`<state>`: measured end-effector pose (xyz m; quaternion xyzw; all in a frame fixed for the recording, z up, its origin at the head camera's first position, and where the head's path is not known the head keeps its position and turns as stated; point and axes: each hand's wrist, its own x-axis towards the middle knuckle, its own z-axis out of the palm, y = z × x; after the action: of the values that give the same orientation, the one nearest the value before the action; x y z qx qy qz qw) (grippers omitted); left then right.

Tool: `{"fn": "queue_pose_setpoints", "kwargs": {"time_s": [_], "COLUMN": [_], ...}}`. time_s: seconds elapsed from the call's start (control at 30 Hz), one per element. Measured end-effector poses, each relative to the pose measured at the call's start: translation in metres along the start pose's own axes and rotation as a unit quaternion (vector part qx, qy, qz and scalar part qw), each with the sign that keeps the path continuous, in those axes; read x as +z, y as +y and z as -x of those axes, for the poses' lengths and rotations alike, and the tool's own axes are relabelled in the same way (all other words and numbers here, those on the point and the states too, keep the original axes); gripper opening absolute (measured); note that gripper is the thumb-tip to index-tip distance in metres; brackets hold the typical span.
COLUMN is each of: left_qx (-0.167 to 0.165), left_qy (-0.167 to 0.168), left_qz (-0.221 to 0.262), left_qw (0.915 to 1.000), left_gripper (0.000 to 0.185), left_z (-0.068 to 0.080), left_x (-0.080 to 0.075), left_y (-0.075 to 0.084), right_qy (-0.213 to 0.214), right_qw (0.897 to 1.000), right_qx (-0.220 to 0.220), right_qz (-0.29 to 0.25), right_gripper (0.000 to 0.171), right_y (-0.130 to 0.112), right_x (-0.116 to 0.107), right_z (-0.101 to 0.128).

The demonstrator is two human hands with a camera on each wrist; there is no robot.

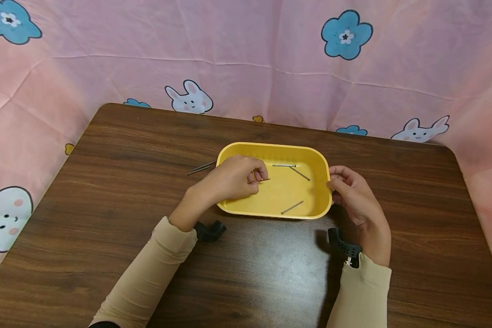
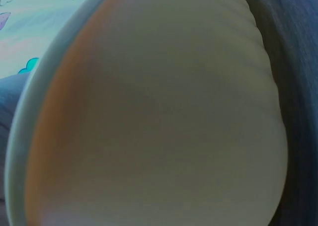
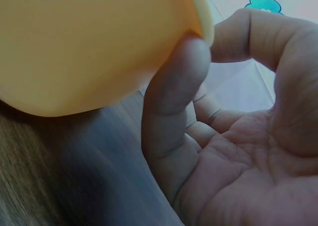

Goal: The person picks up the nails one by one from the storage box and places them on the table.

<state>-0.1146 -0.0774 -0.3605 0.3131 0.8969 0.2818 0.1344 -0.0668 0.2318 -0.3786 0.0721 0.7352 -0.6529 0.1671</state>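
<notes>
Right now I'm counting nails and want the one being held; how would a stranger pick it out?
Find the yellow tray in the middle of the brown table. The left hand reaches over its left side. The held nail pokes out from those fingers, while the other nails lie loose.

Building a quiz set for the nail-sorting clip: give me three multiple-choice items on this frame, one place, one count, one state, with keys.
1. Where do the loose nails outside the tray lie?
A. on the table left of the tray
B. by the right sleeve
C. at the table's near edge

2. How many nails lie free inside the tray, apart from the one in the left hand?
A. one
B. three
C. six

3. What is the left hand doing?
A. resting flat on the table
B. pinching a nail over the tray
C. lifting the tray

Key: 1 A, the table nails lie off the tray's left end. 2 B, three free nails show. 3 B, its fingertips pinch the held nail.
</notes>
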Motion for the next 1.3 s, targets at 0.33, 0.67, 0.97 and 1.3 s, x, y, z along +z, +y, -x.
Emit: {"fn": "queue_pose_setpoints", "kwargs": {"time_s": [0.33,0.67,0.97,1.3], "left_qx": [-0.002,-0.014,-0.011,0.000], "left_qy": [0.002,-0.006,-0.008,-0.002], "left_qz": [0.024,0.059,0.091,0.115], "left_qw": [0.9997,0.9982,0.9957,0.9934], "left_gripper": [0.023,0.024,0.024,0.024], "left_z": [0.002,0.004,0.006,0.009], "left_x": [-0.003,-0.009,-0.012,-0.016], "left_y": [-0.002,-0.002,-0.003,-0.005], "right_qy": [-0.001,-0.002,-0.004,-0.002], "right_qw": [1.000,1.000,1.000,1.000], "right_qx": [0.000,-0.004,-0.005,-0.002], "right_qz": [0.003,0.006,0.001,-0.006], "right_gripper": [0.024,0.025,0.024,0.023], "right_y": [0.000,0.000,0.000,0.001], "right_x": [0.000,0.000,0.000,0.000], "right_z": [0.000,0.000,0.000,0.000]}}
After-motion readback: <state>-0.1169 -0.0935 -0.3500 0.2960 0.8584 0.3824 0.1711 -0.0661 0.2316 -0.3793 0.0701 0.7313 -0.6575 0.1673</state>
